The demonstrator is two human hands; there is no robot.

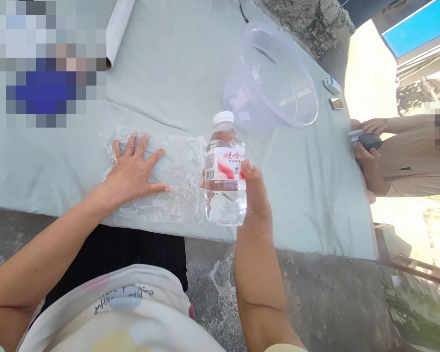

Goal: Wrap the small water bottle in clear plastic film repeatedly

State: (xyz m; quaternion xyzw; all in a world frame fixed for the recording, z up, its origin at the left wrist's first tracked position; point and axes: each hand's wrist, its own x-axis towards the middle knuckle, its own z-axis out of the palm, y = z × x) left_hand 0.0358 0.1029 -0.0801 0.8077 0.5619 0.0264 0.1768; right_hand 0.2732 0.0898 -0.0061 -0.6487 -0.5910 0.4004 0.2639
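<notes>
My left hand point(134, 168) lies with fingers spread on a sheet of clear plastic wrap point(179, 190) at the near edge of the table. Something greyish shows through the film under the fingers; I cannot make out what it is. In my right hand point(258, 190) is a clear water bottle point(224, 200) with a white cap and a red and white label. It is upright, just right of the film, with the thumb on the label side and the other fingers mostly hidden behind it. Whether its base touches the table I cannot tell.
A translucent plastic basin point(278, 78) stands tilted beyond the bottle. A white roll point(119, 29) lies at the back left, near a blurred-out patch. Two small devices point(332, 84) rest by the right edge. Beyond that edge a person point(407, 151) holds a dark rounded object. A pale cloth point(308, 195) covers the table.
</notes>
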